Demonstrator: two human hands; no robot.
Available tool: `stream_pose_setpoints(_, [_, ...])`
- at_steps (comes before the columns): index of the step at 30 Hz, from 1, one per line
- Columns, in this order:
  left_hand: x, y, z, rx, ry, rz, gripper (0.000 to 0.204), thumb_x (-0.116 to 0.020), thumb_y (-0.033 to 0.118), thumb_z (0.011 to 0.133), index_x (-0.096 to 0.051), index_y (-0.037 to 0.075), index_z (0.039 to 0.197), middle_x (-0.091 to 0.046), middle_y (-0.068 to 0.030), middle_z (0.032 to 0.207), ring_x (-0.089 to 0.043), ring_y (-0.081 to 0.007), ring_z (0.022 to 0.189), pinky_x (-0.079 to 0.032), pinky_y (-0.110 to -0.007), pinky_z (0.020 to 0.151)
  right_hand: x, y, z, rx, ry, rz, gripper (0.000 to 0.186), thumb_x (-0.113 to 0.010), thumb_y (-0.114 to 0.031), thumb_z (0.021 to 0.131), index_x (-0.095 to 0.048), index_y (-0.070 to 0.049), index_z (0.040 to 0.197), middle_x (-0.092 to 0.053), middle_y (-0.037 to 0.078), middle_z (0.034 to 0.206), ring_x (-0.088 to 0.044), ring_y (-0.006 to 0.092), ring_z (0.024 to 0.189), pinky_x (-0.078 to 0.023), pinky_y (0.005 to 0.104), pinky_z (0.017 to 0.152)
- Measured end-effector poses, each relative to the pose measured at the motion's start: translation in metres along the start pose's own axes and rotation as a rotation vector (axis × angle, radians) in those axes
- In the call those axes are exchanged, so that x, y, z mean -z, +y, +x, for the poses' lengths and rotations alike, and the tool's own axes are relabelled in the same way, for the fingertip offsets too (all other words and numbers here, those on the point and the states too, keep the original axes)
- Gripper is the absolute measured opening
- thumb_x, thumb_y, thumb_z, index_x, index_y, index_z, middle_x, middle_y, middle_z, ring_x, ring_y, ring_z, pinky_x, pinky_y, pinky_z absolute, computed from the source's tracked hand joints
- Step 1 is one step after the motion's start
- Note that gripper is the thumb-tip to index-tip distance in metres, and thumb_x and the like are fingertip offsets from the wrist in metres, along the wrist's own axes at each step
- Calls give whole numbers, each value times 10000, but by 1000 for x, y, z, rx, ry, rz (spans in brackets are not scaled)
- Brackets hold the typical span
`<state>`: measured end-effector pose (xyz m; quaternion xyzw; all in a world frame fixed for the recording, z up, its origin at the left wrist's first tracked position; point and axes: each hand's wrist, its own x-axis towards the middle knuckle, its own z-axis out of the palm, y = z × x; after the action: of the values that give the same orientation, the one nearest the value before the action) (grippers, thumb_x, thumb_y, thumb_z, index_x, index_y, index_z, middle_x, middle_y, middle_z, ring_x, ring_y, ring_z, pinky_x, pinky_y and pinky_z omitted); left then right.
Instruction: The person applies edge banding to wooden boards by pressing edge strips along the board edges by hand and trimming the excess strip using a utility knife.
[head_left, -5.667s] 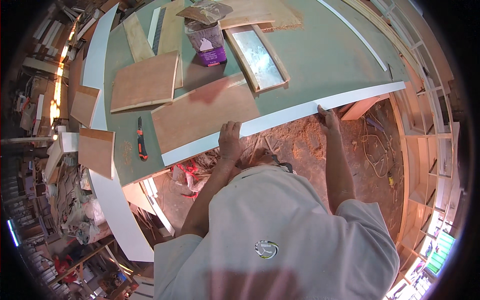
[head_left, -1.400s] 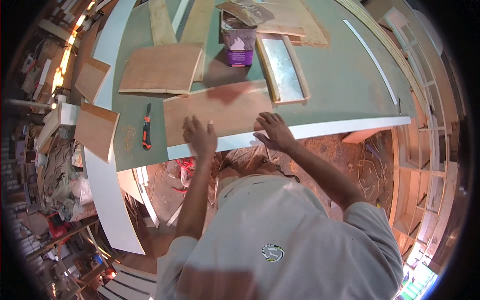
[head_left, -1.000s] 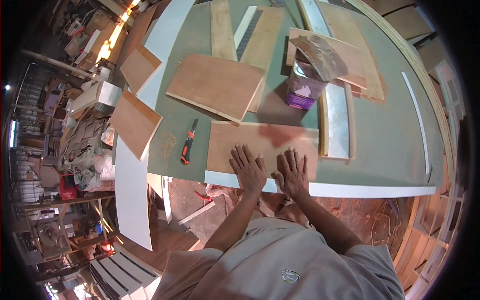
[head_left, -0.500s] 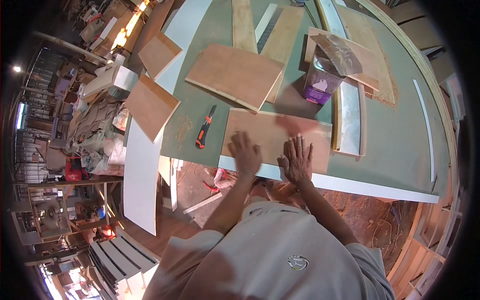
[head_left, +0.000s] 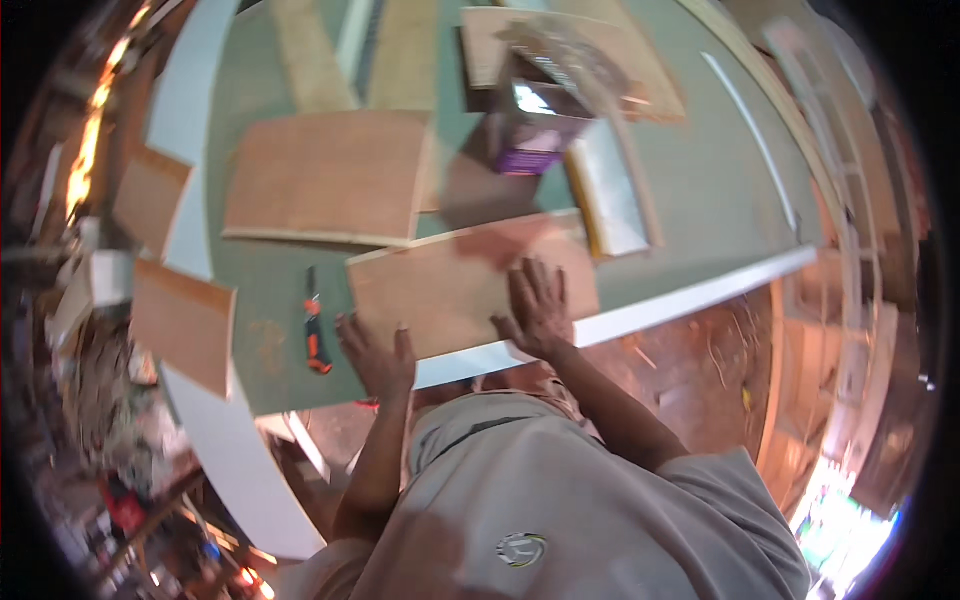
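A rectangular wooden panel [head_left: 440, 300] lies flat at the near edge of the green worktable, over a long white strip [head_left: 690, 290]. At the panel's lower left corner is my left hand [head_left: 380, 360], its thumb and fingers apart, touching the edge. My right hand [head_left: 540, 305] rests with spread fingers on the panel's right part. Neither hand holds anything. Left of the panel lies a utility knife [head_left: 316, 325] with an orange and black handle and its blade out.
Another wooden panel [head_left: 325, 175] lies just beyond. Behind stands an open purple can [head_left: 530, 150] covered partly by a brownish sheet, beside a metal-faced bar [head_left: 612, 190]. Two smaller boards [head_left: 183, 320] lie at the left on a white board [head_left: 235, 460]. Sawdust patches dot the tabletop.
The view has turned and shifted, so the table's things appear further left. My left hand has slid from the panel's face to its left corner; my right hand stays on the panel.
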<state>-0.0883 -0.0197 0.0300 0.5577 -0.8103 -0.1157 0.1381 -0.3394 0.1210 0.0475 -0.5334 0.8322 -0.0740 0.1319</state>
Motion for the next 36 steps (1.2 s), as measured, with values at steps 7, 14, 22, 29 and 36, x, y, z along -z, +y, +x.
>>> stream_pose_setpoints(7, [1, 8, 7, -27, -34, 210, 757, -423, 481, 1055, -302, -121, 1498, -284, -354, 1567, -285, -483, 1462, -260, -544, 1187, -17, 20, -3, -45, 223, 15, 832, -500, -637, 938, -338, -120, 1569, -200, 175, 1674, -123, 318, 1572, 1, 582, 1264])
stream_pose_setpoints(14, [-9, 13, 6, -53, -44, 271, 799, -391, 526, 1052, -277, -106, 1527, -250, -340, 1595, -281, -474, 1481, -250, -576, 1195, 11, 91, -21, -12, 161, -1, 788, -494, -629, 943, -375, -135, 1545, -241, 167, 1665, -171, 331, 1562, -41, 577, 1265])
stream_pose_setpoints(22, [-5, 22, 8, -41, -61, 289, 807, -378, 506, 1063, -204, -110, 1555, -246, -342, 1597, -268, -462, 1487, -230, -572, 1197, 18, 74, -19, -122, 88, 54, 754, -488, -578, 965, -385, -87, 1528, -217, 222, 1662, -184, 338, 1560, -47, 590, 1250])
stream_pose_setpoints(29, [-3, 20, 6, -5, -72, 296, 736, -393, 463, 1056, -266, -63, 1554, -239, -299, 1618, -255, -456, 1502, -218, -593, 1203, 15, 41, -9, -354, 157, -20, 768, -505, -557, 962, -365, -74, 1542, -206, 234, 1662, -185, 345, 1559, -22, 607, 1242])
stream_pose_setpoints(36, [-2, 18, 7, -31, -22, 276, 660, -384, 416, 1057, -323, -40, 1529, -253, -299, 1608, -280, -469, 1483, -239, -598, 1193, -10, -29, 5, -206, 171, 56, 782, -470, -575, 979, -336, -75, 1564, -221, 235, 1657, -168, 341, 1564, -17, 621, 1238])
